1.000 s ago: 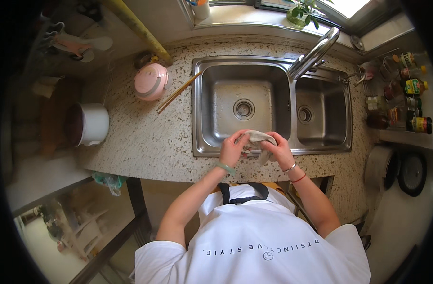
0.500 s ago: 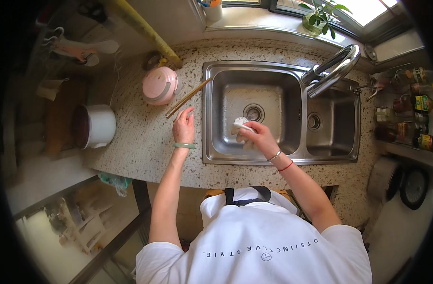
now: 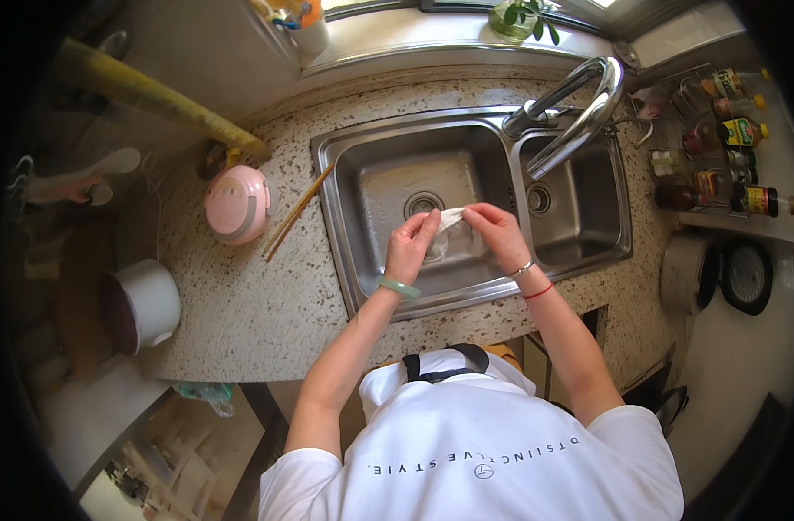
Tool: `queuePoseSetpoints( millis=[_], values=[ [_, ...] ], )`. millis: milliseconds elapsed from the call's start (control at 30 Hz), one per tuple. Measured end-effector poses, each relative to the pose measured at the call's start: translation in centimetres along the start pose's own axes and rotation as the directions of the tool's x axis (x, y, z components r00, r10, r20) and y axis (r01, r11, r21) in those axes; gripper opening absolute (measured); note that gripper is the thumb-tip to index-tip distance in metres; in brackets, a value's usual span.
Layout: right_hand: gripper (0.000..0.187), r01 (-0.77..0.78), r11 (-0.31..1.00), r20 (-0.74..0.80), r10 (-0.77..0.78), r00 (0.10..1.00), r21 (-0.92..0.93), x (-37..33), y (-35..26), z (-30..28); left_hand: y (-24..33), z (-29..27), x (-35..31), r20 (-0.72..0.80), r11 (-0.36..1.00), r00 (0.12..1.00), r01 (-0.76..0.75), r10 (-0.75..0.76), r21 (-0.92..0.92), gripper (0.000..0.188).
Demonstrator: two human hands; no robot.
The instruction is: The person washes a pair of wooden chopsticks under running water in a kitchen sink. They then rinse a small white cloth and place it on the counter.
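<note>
A crumpled white cloth (image 3: 450, 218) is stretched between my two hands, above the large basin of the steel sink (image 3: 334, 230). My left hand (image 3: 407, 250), with a green bangle at the wrist, pinches its left end between thumb and fingers. The opposite end is gripped by the fingertips of my right hand (image 3: 498, 236). Part of the cloth hangs below, over the basin near the drain (image 3: 424, 204). I cannot tell whether it is fabric or paper. Left of the sink, a pair of chopsticks (image 3: 299, 213) lies slanted with the far tips at the rim.
A pink lidded container (image 3: 238, 204) and a white pot (image 3: 149, 300) stand on the speckled counter (image 3: 232, 321) to the left. The chrome faucet (image 3: 588, 122) arches over the smaller basin (image 3: 579, 208). Several bottles (image 3: 744, 133) fill a rack at right. A plant (image 3: 514, 22) sits on the windowsill.
My left hand has come from above the counter by the chopsticks to the cloth and taken hold of it. The cloth is now stretched between both hands. The view has turned and shifted.
</note>
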State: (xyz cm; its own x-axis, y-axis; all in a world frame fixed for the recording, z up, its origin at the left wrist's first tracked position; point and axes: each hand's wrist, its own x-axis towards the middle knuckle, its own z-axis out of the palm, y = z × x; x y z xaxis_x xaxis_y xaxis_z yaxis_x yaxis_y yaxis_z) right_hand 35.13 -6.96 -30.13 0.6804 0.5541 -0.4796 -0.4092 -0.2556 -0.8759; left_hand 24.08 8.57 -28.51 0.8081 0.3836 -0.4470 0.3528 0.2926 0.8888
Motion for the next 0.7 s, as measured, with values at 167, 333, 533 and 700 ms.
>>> queuePoseSetpoints(
  millis=[167, 333, 533, 700],
  values=[
    [0.030, 0.249, 0.924, -0.387, -0.126, 0.914, 0.288, 5.3, -1.2, -7.5, 1.8, 3.3, 3.0, 0.010, 0.977, 0.999, -0.041, 0.044, -0.211, 0.023],
    [0.041, 0.150, 0.948, -0.599, -0.296, 0.744, -0.281, 10.6, -8.9, -13.2, 2.0, 5.5, 5.1, -0.039, 0.949, 0.998, 0.027, -0.041, -0.315, 0.019],
    [0.030, 0.020, 0.830, -0.520, -0.367, 0.771, -0.557, 14.1, -8.6, -16.0, 2.9, 8.0, 6.4, -0.071, 0.941, 0.997, 0.012, -0.038, -0.338, 0.018],
    [0.034, 0.176, 0.979, -0.544, -0.205, 0.814, -0.105, 12.7, -5.0, -13.8, 2.0, 8.7, 7.6, -0.094, 0.936, 0.995, -0.014, -0.020, -0.351, 0.020]
  ],
)
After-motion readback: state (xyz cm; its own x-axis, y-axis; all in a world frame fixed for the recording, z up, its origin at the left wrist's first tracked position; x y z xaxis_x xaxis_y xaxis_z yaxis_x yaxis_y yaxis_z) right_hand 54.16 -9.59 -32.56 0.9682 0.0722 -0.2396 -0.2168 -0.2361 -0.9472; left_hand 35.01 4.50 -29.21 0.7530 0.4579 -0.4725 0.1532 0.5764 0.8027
